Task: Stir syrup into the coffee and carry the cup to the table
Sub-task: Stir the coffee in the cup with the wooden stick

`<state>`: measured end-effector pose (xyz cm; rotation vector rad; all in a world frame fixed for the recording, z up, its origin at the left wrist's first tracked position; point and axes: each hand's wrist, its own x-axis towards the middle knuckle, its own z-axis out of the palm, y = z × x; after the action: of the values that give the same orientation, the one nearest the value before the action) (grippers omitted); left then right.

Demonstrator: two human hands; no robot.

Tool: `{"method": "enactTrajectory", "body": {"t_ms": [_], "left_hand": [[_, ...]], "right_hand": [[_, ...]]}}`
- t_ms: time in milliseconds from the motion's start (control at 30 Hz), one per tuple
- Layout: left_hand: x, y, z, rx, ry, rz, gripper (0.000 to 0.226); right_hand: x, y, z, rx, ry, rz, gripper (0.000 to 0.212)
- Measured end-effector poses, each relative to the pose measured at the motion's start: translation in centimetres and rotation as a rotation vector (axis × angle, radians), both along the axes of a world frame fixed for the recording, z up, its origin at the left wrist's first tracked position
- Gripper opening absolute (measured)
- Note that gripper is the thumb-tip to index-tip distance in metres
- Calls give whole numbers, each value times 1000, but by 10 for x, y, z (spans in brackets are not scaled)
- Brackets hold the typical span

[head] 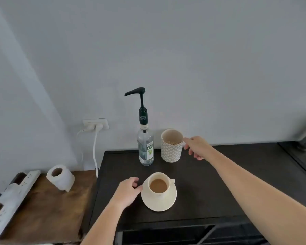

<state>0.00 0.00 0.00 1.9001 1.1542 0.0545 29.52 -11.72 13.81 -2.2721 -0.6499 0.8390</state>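
Head view: cream ceramic coffee cup (pixel 159 195) near counter (pixel 201 183) front; loosely curled left hand (pixel 126 190) touches its saucer (pixel 159 206); right hand (pixel 197 146) grips patterned mug (pixel 171 152).

Both bare forearms reach forward. The left hand (pixel 128 190) lies near, knuckles up, fingers curled inward. The right hand (pixel 197 146) stretches farther on a nearly straight arm, forefinger and thumb leading, other fingers tucked under; neither grip is clear.

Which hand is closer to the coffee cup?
Left. The left hand touches the saucer beside the coffee cup; the right hand is farther back, at the patterned mug.
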Motion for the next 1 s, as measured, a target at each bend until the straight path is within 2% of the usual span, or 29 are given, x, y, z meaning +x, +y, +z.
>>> {"method": "enactTrajectory", "body": {"t_ms": [133, 300, 567, 833, 1000], "left_hand": [[3, -5, -17, -95, -138, 93, 48], [-1, -6, -33, -46, -183, 98, 33], [-4, -5, -43, -97, -283, 135, 27], [-5, -6, -45, -99, -324, 171, 29], [-4, -8, -48, -106, -334, 202, 29]], "right_hand": [[7, 18, -5, -18, 46, -73, 55], [10, 37, -10, -64, 70, -93, 33], [5, 37, -1, -41, 82, -162, 24], [-10, -11, 25, 106, 32, -221, 23], [-33, -60, 26, 187, 36, -210, 29]]}}
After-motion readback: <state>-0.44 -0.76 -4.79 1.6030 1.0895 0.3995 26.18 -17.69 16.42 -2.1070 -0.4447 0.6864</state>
